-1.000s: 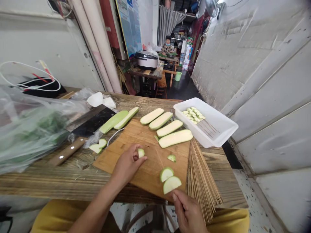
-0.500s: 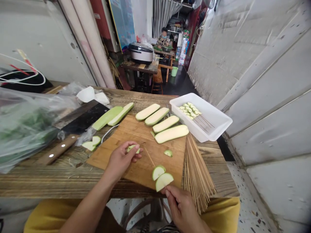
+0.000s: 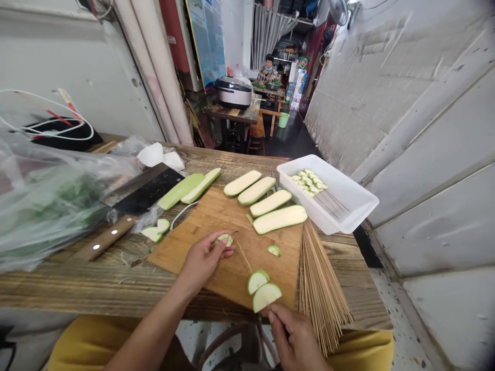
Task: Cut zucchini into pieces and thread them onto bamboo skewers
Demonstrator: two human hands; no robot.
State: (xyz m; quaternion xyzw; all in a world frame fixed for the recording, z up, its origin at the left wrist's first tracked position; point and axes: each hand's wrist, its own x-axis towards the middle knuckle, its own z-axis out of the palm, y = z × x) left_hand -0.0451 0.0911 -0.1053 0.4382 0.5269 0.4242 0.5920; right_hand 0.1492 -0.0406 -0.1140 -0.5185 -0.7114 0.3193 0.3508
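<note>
My left hand [image 3: 209, 254] is closed on a small piece of zucchini [image 3: 224, 240] above the wooden cutting board [image 3: 193, 237]. In my right hand [image 3: 296, 330] is a bamboo skewer [image 3: 244, 255], its bare tip pointing up and left toward the left hand. Half-round zucchini slices [image 3: 266, 297] are threaded on it close to my fingers. A loose zucchini end [image 3: 274, 250] lies on the board. Zucchini halves [image 3: 280, 219] rest cut side up along the board's far edge. To the right, a bundle of bamboo skewers [image 3: 320, 283] hangs partly over the table's edge.
A white plastic tub [image 3: 358, 206] at right holds skewered slices [image 3: 309, 181]. On the left lie a cleaver [image 3: 145, 190], zucchini pieces [image 3: 155, 230], and a plastic bag of greens [image 3: 58, 206]. Farther back are a rice cooker [image 3: 233, 94] and a seated person [image 3: 267, 72].
The camera view has shifted, so the whole scene sits slightly right and lower. Both hands keep nearly the same pose and hold the same things.
</note>
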